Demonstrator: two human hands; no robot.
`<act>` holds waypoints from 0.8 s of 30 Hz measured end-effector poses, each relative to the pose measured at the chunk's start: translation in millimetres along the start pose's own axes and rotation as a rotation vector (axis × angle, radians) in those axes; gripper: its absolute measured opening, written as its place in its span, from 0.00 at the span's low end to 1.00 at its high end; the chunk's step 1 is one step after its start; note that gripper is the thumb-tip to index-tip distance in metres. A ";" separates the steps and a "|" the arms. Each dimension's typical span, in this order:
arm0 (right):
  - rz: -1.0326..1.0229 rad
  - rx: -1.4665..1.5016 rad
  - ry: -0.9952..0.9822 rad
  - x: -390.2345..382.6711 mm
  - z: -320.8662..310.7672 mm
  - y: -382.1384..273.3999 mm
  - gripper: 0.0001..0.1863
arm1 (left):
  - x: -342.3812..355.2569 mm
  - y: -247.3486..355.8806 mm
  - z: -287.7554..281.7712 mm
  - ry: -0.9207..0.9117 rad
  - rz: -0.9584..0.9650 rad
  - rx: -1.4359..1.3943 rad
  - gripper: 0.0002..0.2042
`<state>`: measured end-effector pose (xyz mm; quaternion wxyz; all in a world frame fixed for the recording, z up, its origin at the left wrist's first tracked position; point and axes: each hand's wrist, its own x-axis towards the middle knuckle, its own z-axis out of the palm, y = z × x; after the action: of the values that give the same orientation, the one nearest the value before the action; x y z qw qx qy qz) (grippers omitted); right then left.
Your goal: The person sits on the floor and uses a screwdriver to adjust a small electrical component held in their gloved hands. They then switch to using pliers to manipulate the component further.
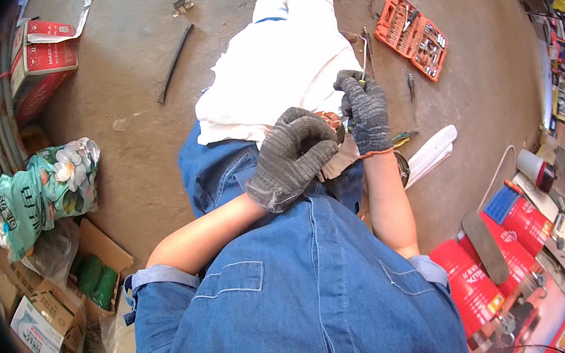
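My left hand [294, 154], in a dark grey knit glove, is curled round a round part with copper-coloured windings [329, 119] above my lap. Most of that part is hidden by the glove. Close beside it, my right hand [364, 110] in a matching glove is closed on a thin metal rod [364, 54] that sticks up past the fingers. A speck of yellow-green shows at the rod's base; its far end cannot be made out. A white cloth [278, 72] covers my legs beneath both hands.
An orange socket set case [411, 35] lies opened on the floor at the far right. A black hose piece [175, 63] lies far left. Red drums [467, 281] stand at the near right. Cartons [50, 307], a green plastic bag [44, 193] and a red box [43, 61] line the left.
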<state>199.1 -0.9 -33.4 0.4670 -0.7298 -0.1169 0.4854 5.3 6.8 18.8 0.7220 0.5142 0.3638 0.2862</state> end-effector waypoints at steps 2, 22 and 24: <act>0.021 -0.038 0.036 -0.4 5.1 -0.8 0.08 | 0.6 -1.2 -1.5 0.000 0.028 0.034 0.07; -0.187 -0.310 0.094 -6.4 -5.9 13.3 0.13 | 1.7 -0.9 -2.3 -0.011 0.030 0.037 0.06; -0.138 -0.277 0.070 -7.6 -5.0 10.2 0.13 | 1.9 -1.3 -2.9 -0.023 0.019 0.044 0.06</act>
<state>196.4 -13.9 -36.4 0.3979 -0.7940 -0.2164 0.4056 4.0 9.5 16.5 0.7119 0.5366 0.3571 0.2790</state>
